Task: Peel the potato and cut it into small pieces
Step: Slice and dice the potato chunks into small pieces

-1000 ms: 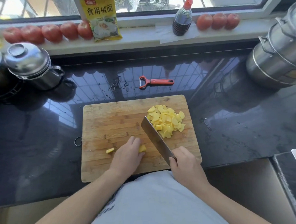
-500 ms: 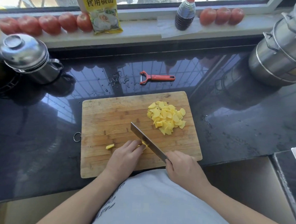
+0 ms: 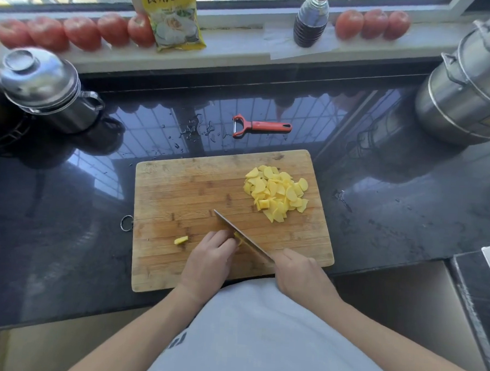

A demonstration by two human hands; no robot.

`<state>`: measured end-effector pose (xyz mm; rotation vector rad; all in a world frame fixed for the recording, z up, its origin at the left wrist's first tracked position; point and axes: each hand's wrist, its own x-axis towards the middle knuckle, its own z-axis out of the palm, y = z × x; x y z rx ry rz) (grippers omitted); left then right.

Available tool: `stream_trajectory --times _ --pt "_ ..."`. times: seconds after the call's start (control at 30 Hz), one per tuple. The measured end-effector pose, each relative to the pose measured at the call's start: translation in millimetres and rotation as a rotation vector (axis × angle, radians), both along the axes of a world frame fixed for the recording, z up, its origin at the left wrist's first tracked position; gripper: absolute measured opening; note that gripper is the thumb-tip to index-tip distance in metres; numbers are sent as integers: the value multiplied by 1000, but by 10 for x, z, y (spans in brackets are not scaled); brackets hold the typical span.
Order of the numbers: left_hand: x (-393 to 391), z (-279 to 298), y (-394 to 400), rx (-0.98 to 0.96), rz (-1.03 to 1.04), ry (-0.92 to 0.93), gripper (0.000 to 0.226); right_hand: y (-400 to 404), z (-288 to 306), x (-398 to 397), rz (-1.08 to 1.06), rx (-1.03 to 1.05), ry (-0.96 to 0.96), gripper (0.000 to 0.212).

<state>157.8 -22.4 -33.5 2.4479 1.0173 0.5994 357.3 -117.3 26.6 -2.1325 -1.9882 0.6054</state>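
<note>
A wooden cutting board [image 3: 181, 187] lies on the dark counter. A heap of thin yellow potato pieces [image 3: 277, 194] sits on its right part. My left hand [image 3: 210, 261] curls its fingers over a small potato piece [image 3: 237, 239], mostly hidden, near the board's front. My right hand [image 3: 300, 273] grips the handle of a cleaver [image 3: 237, 233], whose blade stands edge-down against that piece beside my left fingertips. One loose potato bit [image 3: 180, 240] lies to the left of my left hand.
A red peeler [image 3: 261, 126] lies on the counter behind the board. A steel lidded pot [image 3: 44, 87] stands at the left, stacked steel pots [image 3: 470, 92] at the right. Tomatoes [image 3: 81, 32], a yellow packet [image 3: 170, 14] and a dark bottle [image 3: 310, 21] line the windowsill.
The cleaver came away from the heap of pieces, swung left and came down onto the small piece held by my left hand. My left hand stayed in place.
</note>
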Motion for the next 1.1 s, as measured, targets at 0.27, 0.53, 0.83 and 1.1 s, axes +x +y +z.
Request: stream_trajectory --times 0.27,0.53,0.83,1.1 --pt "-7 -41 -22 -16 16 -17 5 35 37 10 -35 143 92 20" --pt "-2 -69 -15 -40 10 -16 8 -123 -7 107 47 156 -19 12" --pt "11 -65 -34 -30 38 -8 17 -127 -48 118 13 97 -14 10" --pt "14 -71 -45 -41 80 -19 14 154 -15 -15 -39 113 102 20"
